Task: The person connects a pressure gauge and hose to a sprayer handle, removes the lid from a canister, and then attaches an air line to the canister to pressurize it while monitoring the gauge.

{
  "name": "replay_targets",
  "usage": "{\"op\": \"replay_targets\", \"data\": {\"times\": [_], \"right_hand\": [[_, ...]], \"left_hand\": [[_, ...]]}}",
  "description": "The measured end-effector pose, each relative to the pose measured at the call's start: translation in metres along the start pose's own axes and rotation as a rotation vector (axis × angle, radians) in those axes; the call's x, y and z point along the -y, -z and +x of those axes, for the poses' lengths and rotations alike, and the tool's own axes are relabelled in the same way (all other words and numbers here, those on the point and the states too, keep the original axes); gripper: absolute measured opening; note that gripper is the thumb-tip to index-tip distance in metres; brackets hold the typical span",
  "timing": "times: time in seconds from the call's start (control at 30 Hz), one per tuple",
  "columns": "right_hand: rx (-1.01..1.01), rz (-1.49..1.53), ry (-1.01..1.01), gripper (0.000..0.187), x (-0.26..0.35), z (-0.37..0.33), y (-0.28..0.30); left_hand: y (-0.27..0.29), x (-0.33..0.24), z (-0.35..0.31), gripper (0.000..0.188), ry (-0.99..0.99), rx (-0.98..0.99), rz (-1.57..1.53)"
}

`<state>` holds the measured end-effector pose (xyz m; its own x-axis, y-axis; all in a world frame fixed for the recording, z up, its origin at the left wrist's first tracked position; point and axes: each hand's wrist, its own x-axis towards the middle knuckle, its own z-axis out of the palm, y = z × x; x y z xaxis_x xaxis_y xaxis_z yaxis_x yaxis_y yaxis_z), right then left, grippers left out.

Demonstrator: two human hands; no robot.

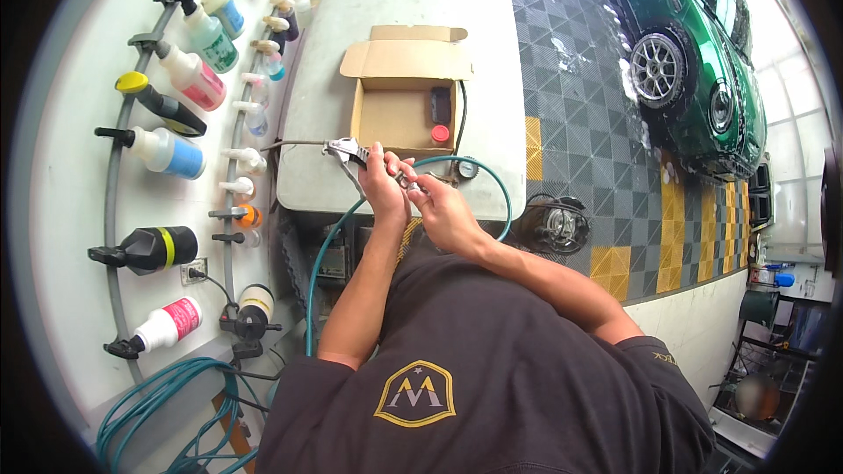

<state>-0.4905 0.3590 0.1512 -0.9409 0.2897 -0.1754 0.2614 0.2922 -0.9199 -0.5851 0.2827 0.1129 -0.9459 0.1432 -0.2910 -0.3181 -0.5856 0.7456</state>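
Note:
My left hand (pixel 384 184) is closed around the handle of a silver and black air gun (pixel 342 150), whose thin tube points left over the table. Close beside it, the fingers of my right hand (pixel 446 212) pinch a small metal hose fitting (pixel 405 182) at the gun's handle end. My fingers partly cover the joint, so whether the two are locked together cannot be seen. A teal hose (pixel 507 193) loops around both hands. Just right of them lies a small round gauge (pixel 468 168) near the table's front edge.
An open cardboard box (pixel 373 123) on the white table (pixel 303 189) holds a red-capped container (pixel 440 134) and a dark brush-like block (pixel 440 106). Spray bottles (pixel 189 79) hang on rails along the left wall. A coiled hose (pixel 149 404) hangs lower left; a green car (pixel 702 61) stands right.

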Motion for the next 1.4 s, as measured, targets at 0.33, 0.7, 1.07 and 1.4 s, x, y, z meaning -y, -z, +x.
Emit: {"op": "replay_targets", "data": {"times": [0.33,0.7,1.07,1.4], "right_hand": [[0.023,-0.059,0.018,0.028,0.031,-0.001,0.005],[0.039,-0.166,0.135,0.034,0.000,-0.009,0.008],[0.100,-0.267,0.170,0.025,-0.010,0.000,0.010],[-0.015,-0.751,0.633,0.032,0.014,0.015,0.007]], "left_hand": [[0.000,-0.009,-0.006,0.035,-0.016,-0.037,-0.111],[0.007,0.008,-0.024,0.032,-0.069,0.031,-0.069],[0.009,0.012,-0.015,0.027,-0.079,-0.053,-0.034],[0.010,-0.032,0.007,0.023,-0.286,-0.236,-0.189]]}}
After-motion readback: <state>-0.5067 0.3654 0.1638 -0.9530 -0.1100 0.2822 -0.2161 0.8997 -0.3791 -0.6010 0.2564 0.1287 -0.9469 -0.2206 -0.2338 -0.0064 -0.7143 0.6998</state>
